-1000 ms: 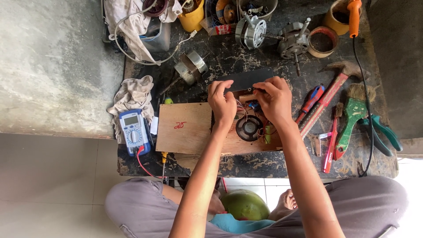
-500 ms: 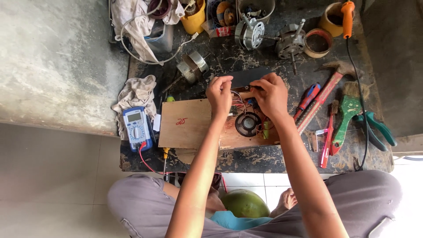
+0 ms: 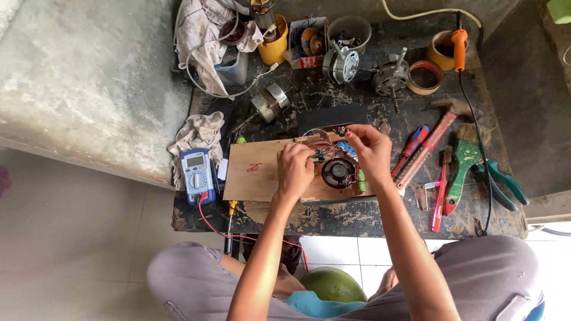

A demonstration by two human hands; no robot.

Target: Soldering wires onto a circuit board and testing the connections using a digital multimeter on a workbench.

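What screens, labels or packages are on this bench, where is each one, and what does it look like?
Multimeter: left edge of the bench, blue case, grey rectangular screen, round dial, red lead.
Marking on the plywood board: red handwriting left of the left hand.
Small carton: back of the bench beside the yellow cup, open, a red and white label low on its front.

Wearing loose grey trousers, a little creased at the knees; wearing a bright blue top, peeking out low in the middle; showing bare arms with no sleeves; wearing no gloves, rings or watch on the left hand (image 3: 295,170) or right hand (image 3: 370,156).
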